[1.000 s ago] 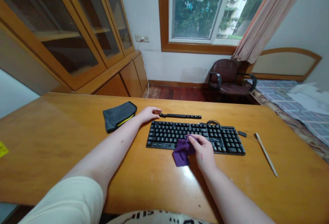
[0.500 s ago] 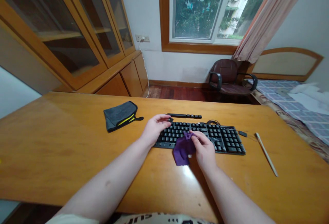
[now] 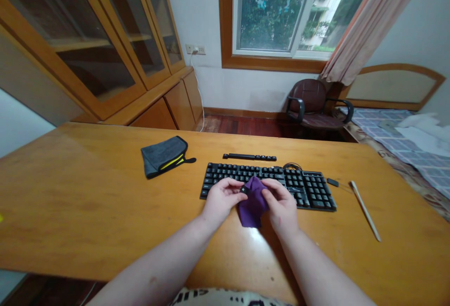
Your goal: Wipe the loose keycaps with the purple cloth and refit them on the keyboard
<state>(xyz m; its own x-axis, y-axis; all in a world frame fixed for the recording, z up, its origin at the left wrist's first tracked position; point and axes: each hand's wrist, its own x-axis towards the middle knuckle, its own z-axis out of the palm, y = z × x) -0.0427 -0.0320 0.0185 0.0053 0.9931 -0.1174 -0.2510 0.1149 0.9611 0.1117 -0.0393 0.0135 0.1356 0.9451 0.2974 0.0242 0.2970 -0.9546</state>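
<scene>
My left hand (image 3: 225,198) pinches a small black keycap (image 3: 244,190) between thumb and fingertips, against the edge of a purple cloth (image 3: 253,207). The cloth hangs from my right hand (image 3: 281,203), whose thumb and fingers are closed on its upper right part. Both hands are over the front edge of a black keyboard (image 3: 318,193), and hide part of its lower rows. Beyond the keyboard, a row of loose black keycaps, with a long bar-shaped one (image 3: 242,156) among them, lies on the table.
A folded grey cloth (image 3: 163,156) with yellow lining lies left on the wooden table (image 3: 87,203). Right of the keyboard are a small black piece (image 3: 332,182) and a thin pale stick (image 3: 365,211). A coiled cable (image 3: 292,167) sits behind the keyboard.
My left hand has moved right and toward me with the keycap, from the keyboard's upper left to the purple cloth. My right hand has stayed about in place, the cloth now bunched around the keycap's side.
</scene>
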